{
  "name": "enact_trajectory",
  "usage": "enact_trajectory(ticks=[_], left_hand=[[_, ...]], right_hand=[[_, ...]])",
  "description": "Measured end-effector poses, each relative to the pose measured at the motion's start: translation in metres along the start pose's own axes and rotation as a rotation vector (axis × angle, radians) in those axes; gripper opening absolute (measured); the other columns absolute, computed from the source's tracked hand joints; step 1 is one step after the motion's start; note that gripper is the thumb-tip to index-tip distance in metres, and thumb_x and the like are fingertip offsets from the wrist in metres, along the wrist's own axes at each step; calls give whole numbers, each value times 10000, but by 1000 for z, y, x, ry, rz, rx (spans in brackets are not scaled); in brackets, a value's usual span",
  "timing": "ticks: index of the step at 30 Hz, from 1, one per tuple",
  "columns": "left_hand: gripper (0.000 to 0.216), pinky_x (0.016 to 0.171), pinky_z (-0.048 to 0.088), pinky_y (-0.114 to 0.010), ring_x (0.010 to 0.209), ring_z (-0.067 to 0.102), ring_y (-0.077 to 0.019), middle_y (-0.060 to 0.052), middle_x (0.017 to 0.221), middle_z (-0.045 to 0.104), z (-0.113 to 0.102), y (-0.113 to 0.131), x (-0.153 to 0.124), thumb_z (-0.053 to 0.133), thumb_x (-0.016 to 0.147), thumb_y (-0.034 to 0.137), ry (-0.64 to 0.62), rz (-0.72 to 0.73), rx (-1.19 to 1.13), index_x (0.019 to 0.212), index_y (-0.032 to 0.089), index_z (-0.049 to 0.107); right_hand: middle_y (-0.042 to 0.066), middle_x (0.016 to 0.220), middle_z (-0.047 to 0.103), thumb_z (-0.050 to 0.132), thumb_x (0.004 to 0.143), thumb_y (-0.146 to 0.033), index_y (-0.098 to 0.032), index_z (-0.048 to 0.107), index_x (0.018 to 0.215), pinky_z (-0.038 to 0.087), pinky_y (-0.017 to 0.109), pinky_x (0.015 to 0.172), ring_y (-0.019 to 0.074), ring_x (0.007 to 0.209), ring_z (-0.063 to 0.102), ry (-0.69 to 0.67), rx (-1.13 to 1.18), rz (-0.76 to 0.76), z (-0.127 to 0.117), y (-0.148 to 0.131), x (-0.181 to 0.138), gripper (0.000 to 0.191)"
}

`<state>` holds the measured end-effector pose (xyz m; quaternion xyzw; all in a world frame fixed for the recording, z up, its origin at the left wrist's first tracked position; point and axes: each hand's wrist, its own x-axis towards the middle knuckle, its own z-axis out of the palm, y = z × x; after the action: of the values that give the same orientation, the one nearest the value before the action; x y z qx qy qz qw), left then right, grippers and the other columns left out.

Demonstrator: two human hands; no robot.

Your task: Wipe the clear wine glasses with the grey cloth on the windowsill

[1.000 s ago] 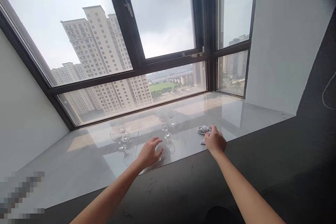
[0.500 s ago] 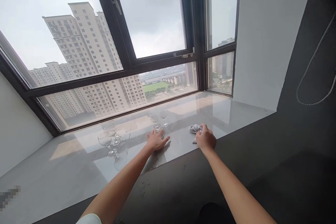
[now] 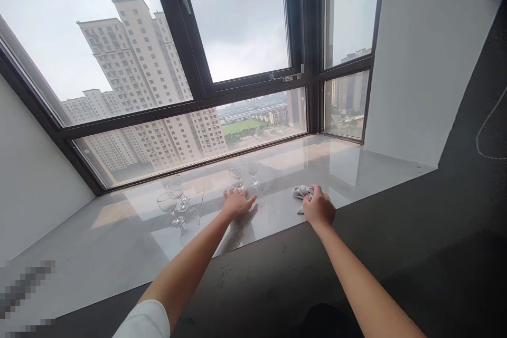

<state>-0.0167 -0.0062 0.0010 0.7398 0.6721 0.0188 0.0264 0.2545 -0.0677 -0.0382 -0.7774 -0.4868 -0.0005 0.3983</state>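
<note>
My left hand [image 3: 239,203] is over the grey windowsill [image 3: 273,216], fingers spread, just in front of a stemmed glass [image 3: 236,173]. Its fingertips overlap the glass's lower part, and I cannot tell whether they touch it. Another stemmed glass [image 3: 254,170] stands upright just right of that one. My right hand [image 3: 320,207] is closed around a bunched grey cloth [image 3: 303,191] resting on the sill near its front edge. Part of the cloth is hidden by the fingers.
Farther left on the sill, a clear stemmed glass [image 3: 168,203] stands in front of other glasses [image 3: 181,195]. A dark-framed window [image 3: 253,84] rises behind. The sill drops off at its front edge. A beaded cord [image 3: 481,134] hangs at right.
The view has shifted, so the sill and window appear farther right. My left hand has moved slightly left and away along the sill. My right hand keeps its grip on the cloth.
</note>
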Motion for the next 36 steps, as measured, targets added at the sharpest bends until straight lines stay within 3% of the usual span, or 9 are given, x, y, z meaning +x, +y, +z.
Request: enact_trajectory(ticks=[11,25,36], left_hand=[[886,1148,-4,-603,1475,155,-385,-130,1551,373,-2,-39,-1,198,797,832,6,-82,8,1447,278,432],[919,1141,148,-517,1456,223,-394,-110,1549,391,-15,-147,-9,191,786,853,-34,-214,40,1450,265,431],[909,1122,212,-491,1438,277,-376,-144,1539,395,-8,-177,-8,168,813,818,-19,-243,63,1456,222,404]], right_hand=[[97,1008,652,487,911,-282,-212,559,1236,377,283,679,227,941,596,-4,-14,13,-1,0,-1,340],[111,1035,656,458,924,-345,-217,557,1248,372,295,634,249,927,609,-23,-30,4,1,4,0,363],[104,1033,670,466,928,-334,-217,555,1242,365,307,630,267,981,616,-22,-39,7,2,4,1,347]])
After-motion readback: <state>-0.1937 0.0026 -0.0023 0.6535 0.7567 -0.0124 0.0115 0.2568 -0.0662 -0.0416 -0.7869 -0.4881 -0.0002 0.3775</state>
